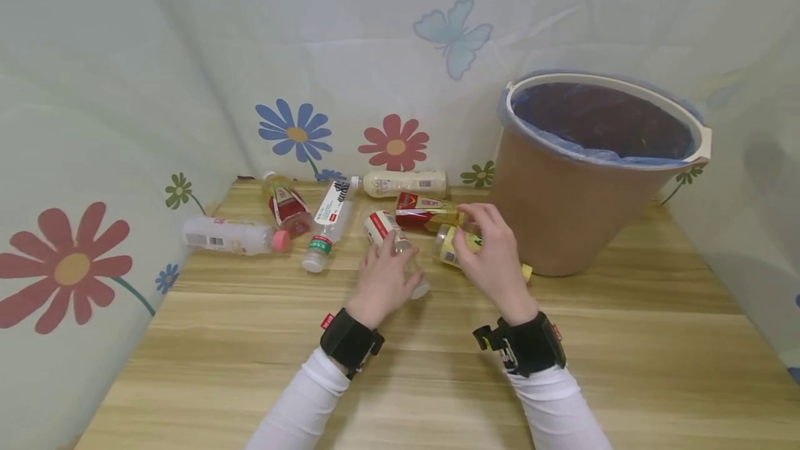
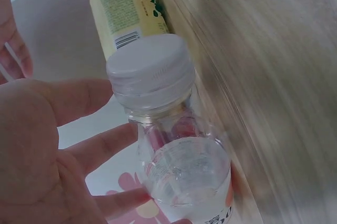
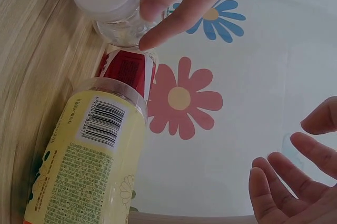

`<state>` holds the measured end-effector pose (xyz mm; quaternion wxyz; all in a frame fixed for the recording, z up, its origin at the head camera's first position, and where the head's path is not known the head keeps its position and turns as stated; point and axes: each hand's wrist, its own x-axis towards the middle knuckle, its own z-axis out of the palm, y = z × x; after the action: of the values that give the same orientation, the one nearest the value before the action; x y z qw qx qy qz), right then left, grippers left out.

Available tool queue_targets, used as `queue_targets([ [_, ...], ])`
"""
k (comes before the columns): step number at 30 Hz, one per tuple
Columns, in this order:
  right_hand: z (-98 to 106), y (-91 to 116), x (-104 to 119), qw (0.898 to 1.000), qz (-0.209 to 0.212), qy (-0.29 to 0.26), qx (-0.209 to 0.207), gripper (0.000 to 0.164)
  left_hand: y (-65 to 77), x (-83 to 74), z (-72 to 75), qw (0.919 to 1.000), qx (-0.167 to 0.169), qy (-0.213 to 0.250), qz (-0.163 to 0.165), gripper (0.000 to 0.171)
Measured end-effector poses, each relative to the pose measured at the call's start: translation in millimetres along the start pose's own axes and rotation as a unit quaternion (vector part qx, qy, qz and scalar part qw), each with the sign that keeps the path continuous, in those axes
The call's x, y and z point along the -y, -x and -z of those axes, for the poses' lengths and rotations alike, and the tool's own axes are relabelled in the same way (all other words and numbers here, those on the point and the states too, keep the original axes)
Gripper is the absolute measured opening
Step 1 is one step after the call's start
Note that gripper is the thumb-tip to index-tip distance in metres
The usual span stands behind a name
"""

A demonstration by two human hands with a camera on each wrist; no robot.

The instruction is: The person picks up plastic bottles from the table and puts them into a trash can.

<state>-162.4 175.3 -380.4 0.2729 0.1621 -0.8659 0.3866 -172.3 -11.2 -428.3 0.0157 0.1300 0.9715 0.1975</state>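
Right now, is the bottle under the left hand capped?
Capped: in the left-wrist view, the bottle has a white cap on.

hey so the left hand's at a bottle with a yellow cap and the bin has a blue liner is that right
Not quite: the cap is white, not yellow, as the left wrist view shows. The left hand is indeed at that bottle, and the bin has a blue liner.

Pale backdrop (image 1: 362,33), printed flowers (image 1: 395,147); wood-grain table (image 1: 656,339)

R hand (image 1: 496,262) hides pt of yellow-label btl (image 1: 450,254), sleeves (image 1: 303,401) cut off at head-view btm edge
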Motion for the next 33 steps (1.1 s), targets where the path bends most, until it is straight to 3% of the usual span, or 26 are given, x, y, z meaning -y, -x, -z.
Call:
queue_targets([
  [7, -0.3, -4.3, 4.7, 1.0, 0.003, 0.002, 0.007, 0.032, -1.0, 1.1, 2.1, 0.9999, 0.003, 0.016, 0.001, 0.053],
  [15, 3.3, -8.5, 6.6, 1.0, 0.005, -0.003, 0.008, 0.032, -0.3, 0.3, 5.1, 0.9978, 0.051, 0.03, -0.03, 0.052],
  [25, 2.0, -6.8, 5.6, 0.997, -0.034, -0.062, 0.029, 0.032, -1.8, 0.5, 2.6, 0.9981, 0.041, 0.036, -0.027, 0.035],
  [33, -5.8, -1.5, 4.6, 0.995, -0.047, -0.08, 0.04, 0.03, -0.1, 5.2, 5.4, 0.9984, 0.035, 0.043, -0.014, 0.028],
])
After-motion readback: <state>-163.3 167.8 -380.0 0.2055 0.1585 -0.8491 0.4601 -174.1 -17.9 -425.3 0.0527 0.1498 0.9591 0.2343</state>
